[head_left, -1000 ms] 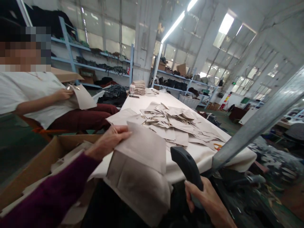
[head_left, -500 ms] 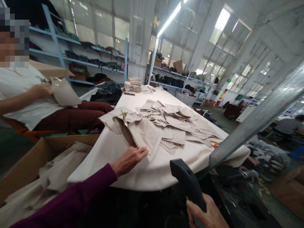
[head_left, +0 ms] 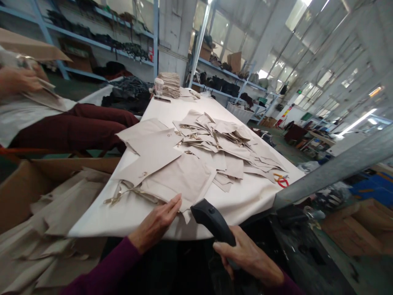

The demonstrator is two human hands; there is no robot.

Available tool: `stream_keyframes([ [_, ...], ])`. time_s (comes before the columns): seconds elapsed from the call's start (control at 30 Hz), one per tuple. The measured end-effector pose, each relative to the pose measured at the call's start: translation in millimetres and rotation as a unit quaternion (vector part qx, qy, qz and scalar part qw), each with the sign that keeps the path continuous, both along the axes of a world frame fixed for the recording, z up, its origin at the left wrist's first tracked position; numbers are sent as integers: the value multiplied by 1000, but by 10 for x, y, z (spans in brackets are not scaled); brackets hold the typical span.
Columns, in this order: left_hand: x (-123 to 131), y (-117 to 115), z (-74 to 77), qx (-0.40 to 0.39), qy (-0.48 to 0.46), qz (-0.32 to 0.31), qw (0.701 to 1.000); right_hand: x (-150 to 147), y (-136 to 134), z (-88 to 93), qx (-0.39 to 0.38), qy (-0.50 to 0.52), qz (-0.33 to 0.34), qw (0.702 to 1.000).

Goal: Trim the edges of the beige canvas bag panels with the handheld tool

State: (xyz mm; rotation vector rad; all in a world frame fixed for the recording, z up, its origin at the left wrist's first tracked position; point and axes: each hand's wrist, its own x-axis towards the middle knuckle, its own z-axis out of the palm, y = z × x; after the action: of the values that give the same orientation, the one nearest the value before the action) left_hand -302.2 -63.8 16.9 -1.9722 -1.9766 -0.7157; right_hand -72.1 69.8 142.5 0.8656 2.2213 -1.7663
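Observation:
My left hand (head_left: 159, 221) is at the near edge of a beige fabric pouch (head_left: 182, 177), fingers together on that edge and thumb out of sight. The pouch lies fairly flat, with gold-coloured metal fittings (head_left: 113, 199) sticking out at its left end. In my right hand (head_left: 245, 252) is a black curved hand tool (head_left: 211, 219), fingers wrapped round its handle. The tool's blunt head is beside the pouch's near right corner; whether they touch I cannot tell. Under and behind the pouch lie more beige pieces (head_left: 150, 153).
A heap of beige pieces with metal fittings (head_left: 215, 135) covers the middle of the white table (head_left: 181, 110). Red-and-orange-handled pliers (head_left: 281, 180) lie by a slanted metal post (head_left: 331, 170). Left stands a cardboard box (head_left: 18, 192) of beige pieces; a seated co-worker (head_left: 61, 127) handles one.
The pouch, tilted up before, is now lowered flat, its metal fittings to the left. My right hand has brought the black tool up and left beside it. The view has tipped down.

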Motion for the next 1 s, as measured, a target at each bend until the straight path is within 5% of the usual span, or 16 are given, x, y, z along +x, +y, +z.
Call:
stream_keyframes([
  [0.23, -12, -33, 101, 1, 31, -7, 999, -393, 121, -70, -19, 1, 2, 1000],
  [0.47, -17, -33, 116, 11, 2, -12, 1000, -171, 70, -34, -22, -14, 4, 1000],
  [0.6, -17, -17, 109, -5, -14, -14, 1000, -320, 66, -128, -21, -5, -8, 1000],
  [0.83, 99, -247, 363, -26, -63, -11, 998, -610, 41, -22, 21, -2, -42, 999],
  [0.9, 26, -363, 446, 44, -58, 31, 997, -566, 16, 26, 4, -3, -51, 999],
  [1.0, -281, -459, 531, 114, -26, 231, 966, -568, -32, 86, -42, 9, -59, 997],
])
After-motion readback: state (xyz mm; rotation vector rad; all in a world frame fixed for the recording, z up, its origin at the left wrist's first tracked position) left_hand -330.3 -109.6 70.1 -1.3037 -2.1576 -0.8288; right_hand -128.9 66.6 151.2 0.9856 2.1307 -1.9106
